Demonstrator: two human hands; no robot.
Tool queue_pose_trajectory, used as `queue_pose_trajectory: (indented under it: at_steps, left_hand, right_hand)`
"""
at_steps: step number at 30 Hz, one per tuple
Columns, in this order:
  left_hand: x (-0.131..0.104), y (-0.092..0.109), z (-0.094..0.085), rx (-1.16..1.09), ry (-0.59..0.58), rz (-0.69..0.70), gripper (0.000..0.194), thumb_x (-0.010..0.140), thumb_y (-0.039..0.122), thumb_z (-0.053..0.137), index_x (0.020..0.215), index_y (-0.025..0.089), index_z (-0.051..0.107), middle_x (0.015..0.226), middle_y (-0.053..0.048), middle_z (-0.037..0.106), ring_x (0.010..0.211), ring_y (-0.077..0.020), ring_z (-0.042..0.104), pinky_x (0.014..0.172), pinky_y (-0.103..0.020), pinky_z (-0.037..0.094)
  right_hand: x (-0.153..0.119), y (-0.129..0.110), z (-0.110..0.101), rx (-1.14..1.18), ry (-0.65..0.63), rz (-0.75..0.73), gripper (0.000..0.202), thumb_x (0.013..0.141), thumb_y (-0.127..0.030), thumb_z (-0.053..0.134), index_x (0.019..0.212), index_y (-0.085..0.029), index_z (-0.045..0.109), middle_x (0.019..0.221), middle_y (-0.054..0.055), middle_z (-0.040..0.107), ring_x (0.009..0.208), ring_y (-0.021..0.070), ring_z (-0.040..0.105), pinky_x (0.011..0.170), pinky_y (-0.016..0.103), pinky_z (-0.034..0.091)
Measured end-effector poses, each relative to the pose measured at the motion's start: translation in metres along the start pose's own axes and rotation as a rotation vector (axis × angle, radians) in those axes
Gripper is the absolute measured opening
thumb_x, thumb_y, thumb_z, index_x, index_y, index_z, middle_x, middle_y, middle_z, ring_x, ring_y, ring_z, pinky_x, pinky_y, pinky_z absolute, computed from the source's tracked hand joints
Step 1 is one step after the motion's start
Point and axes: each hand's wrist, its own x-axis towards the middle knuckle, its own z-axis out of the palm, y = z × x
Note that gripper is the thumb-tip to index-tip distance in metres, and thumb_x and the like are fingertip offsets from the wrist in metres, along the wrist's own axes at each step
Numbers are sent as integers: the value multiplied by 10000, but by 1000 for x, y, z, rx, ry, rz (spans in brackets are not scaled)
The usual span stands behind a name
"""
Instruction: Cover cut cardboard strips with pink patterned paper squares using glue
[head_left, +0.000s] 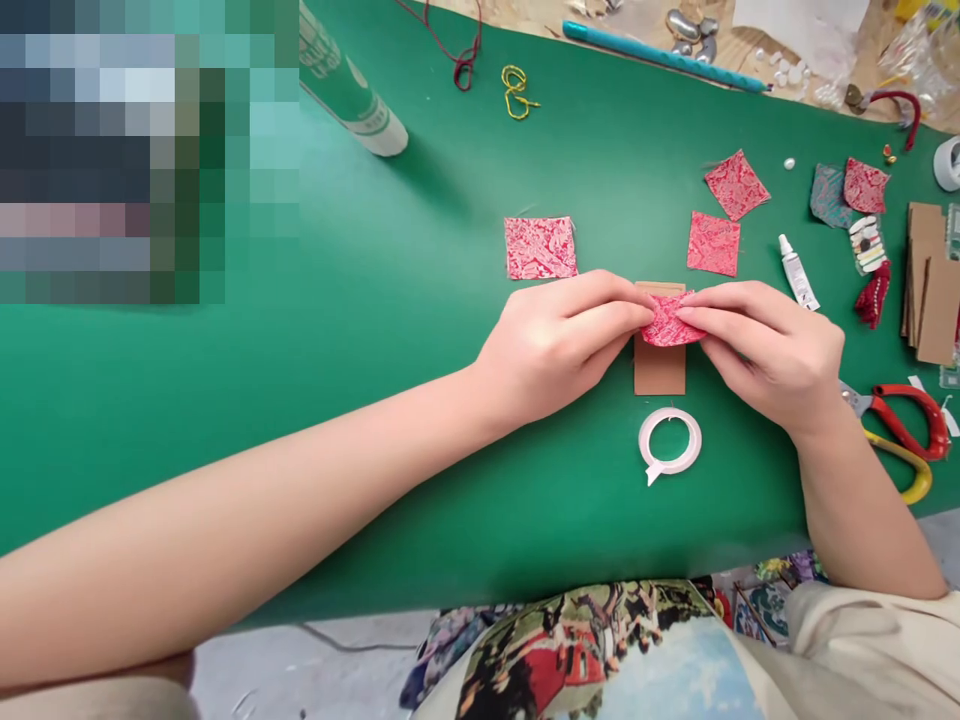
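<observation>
We pinch a small piece of patterned cloth (666, 325) by its left and right ends, above a brown cardboard rectangle (660, 374). The cloth is deep pinkish red with a paler, swirling print; we see it bent, its near edge bowing in a shallow curve, both ends partly covered. The plain cardboard rectangle lies flat, its long sides running away from us. The cloth spans it crosswise, leaving a narrow strip of cardboard bare beyond and a larger portion bare towards us. We cannot tell whether the cloth touches the cardboard rectangle.
</observation>
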Motion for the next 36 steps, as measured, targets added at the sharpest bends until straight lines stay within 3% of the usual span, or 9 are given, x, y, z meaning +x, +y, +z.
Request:
queue_pose_trajectory:
  at_steps: [6, 11, 18, 27, 36]
  left_hand:
    - [0, 0, 2, -12, -46, -65, 228, 1046, 162, 527, 985, 176, 746, 1045, -24, 793, 947, -105, 747, 833, -196, 577]
    - [-2, -1, 4, 26, -114, -159, 274, 1063, 210, 489, 1008, 208, 757, 1056, -8, 790, 946, -118, 743, 839, -234, 585]
    - [-3, -2, 5, 7, -137, -192, 285, 1071, 229, 482, 1055, 214, 766, 1101, -25, 798, 1019, -145, 743, 901, -268, 593]
    - [-2, -4, 6, 0, -150, -217, 292, 1067, 226, 488, 1060, 223, 780, 1101, -25, 809, 1089, -174, 753, 980, -316, 606]
    - [-4, -4, 6, 0, -151, -243, 283, 1060, 260, 499, 1054, 250, 781, 1104, -19, 808, 1066, -176, 765, 934, -301, 617]
  right_hand:
    - [-1, 3, 2, -72, -41, 12, 229, 964, -68, 586, 1028, -232, 733, 1030, 41, 811, 911, 160, 773, 799, 263, 626]
    - [-3, 4, 4, -99, -28, -2, 214, 971, -78, 579, 1010, -221, 733, 1039, 40, 817, 924, 159, 777, 814, 253, 627]
    - [-4, 4, 9, -140, -1, 4, 226, 967, -68, 579, 1002, -214, 747, 1043, 43, 822, 938, 161, 783, 821, 241, 628]
    - [-6, 5, 8, -181, -94, 65, 246, 987, -98, 561, 1009, -219, 774, 1082, 36, 823, 975, 171, 789, 858, 260, 646]
    - [-5, 5, 6, -220, -162, 75, 249, 1000, -114, 555, 990, -223, 779, 1049, 42, 827, 951, 181, 789, 821, 292, 650]
